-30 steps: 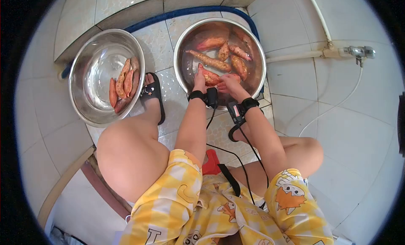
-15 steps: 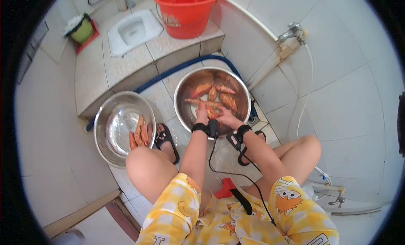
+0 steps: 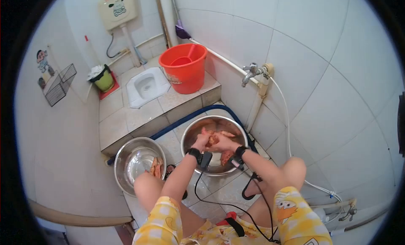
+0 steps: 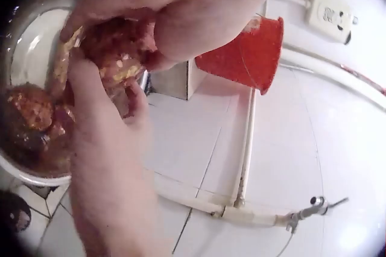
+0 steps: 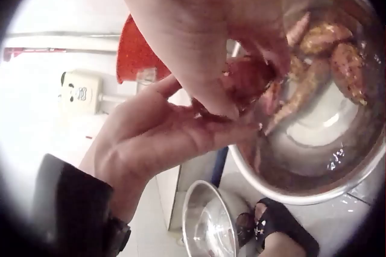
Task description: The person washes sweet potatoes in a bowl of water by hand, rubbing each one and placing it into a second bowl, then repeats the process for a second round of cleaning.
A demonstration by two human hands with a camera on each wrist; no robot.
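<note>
Over the steel basin of water [image 3: 188, 160], both hands hold one reddish sweet potato [image 5: 244, 79], its skin wet and flecked with yellow. My left hand [image 3: 201, 141] lies along one side of it, fingers curled against it. My right hand [image 3: 224, 144] grips it from the other side, thumb and fingers round it in the right wrist view. Under the hands several more sweet potatoes [image 5: 310, 91] lie in the murky water. Each wrist wears a black strapped camera.
To the left stands a second steel basin [image 3: 126, 160] with several sweet potatoes [image 3: 156, 167]. A blue hose [image 3: 168, 129] runs along the tiled step behind. On the step are a red bucket [image 3: 185, 78] and a squat toilet [image 3: 147, 87]. A tap [image 3: 252, 72] projects from the right wall.
The head view has tilted up, bringing the step, bucket and far wall into sight. Both hands have come closer together around the sweet potato and raised it from low in the basin.
</note>
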